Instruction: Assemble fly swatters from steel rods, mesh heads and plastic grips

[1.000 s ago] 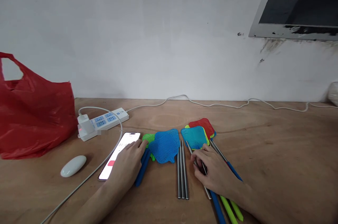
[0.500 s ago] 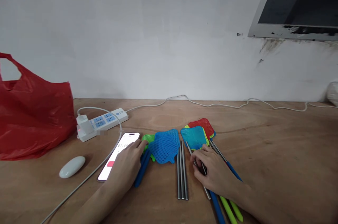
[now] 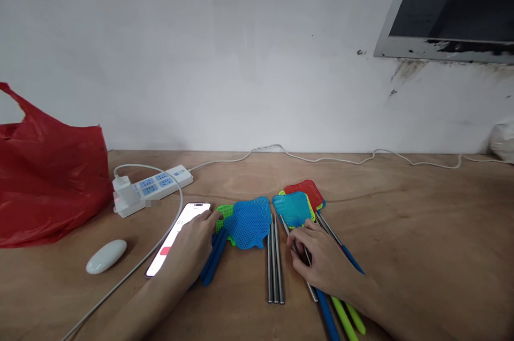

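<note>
My left hand (image 3: 190,250) lies flat on the wooden table (image 3: 421,234), fingers stretched over a lit phone (image 3: 176,234) and touching blue handles (image 3: 212,258) beside it. Blue and green mesh swatter heads (image 3: 249,223) lie just right of those fingers. Three bare metal rods (image 3: 274,263) lie side by side in the middle. My right hand (image 3: 321,260) rests on a pile of assembled fly swatters, fingers curled round their metal shafts. Their teal, yellow and red heads (image 3: 299,202) fan out beyond it; blue and green grips (image 3: 341,317) stick out toward me.
A red plastic bag (image 3: 44,180) stands at the left. A white power strip (image 3: 148,188) with a plugged charger and white cables lies behind the phone. A white oval object (image 3: 106,256) sits near the left front. A white wall closes the far edge.
Both hands stay almost still. The view has shifted slightly, so everything sits a little further left.
</note>
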### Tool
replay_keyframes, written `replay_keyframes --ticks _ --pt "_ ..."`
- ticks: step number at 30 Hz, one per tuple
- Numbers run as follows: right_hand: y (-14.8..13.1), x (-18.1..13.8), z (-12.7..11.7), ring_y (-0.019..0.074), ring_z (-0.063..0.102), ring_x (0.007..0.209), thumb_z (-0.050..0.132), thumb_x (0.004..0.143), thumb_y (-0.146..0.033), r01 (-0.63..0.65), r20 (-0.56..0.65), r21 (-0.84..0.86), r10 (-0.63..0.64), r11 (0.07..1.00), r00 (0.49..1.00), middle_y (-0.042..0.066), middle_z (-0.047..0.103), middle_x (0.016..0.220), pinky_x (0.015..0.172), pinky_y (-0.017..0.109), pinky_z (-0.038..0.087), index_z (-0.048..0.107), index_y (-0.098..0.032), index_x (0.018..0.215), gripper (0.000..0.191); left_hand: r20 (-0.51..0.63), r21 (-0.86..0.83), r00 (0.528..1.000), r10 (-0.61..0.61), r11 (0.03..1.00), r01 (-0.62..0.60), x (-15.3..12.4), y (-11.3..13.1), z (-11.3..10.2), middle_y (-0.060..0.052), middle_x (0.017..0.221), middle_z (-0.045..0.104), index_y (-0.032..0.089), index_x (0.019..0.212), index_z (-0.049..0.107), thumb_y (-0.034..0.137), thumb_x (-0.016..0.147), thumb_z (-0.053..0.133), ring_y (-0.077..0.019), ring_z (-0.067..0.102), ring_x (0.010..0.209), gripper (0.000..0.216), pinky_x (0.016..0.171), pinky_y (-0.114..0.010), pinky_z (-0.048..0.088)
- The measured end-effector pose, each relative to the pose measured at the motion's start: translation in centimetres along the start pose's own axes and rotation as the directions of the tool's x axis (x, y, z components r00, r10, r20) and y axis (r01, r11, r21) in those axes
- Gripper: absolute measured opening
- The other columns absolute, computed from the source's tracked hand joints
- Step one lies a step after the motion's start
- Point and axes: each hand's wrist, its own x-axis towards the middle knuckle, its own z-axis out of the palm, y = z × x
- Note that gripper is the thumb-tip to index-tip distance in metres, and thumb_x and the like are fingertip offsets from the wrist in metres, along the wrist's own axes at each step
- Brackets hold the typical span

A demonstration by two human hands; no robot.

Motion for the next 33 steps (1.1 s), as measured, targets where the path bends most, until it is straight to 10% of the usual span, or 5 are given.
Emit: replay_keyframes --ticks 33 --pt "-0.4 0.0 -0.2 0.0211 0.049 0.076 0.054 0.078 -0.004 -0.036 0.036 -0.005 0.037 0.999 0.999 0.0 0.052 0.068 0.065 0.031 0.037 0.054 -0.02 0.082 0.016 0.115 0.016 0.992 0.047 0.999 -0.049 1.1 0.1 -1.3 -0.009 0.104 0.069 0.018 0.116 0.063 0.006 0.086 0.05 -0.0303 0.066 0.099 0.034 0.081 -0.038 0.049"
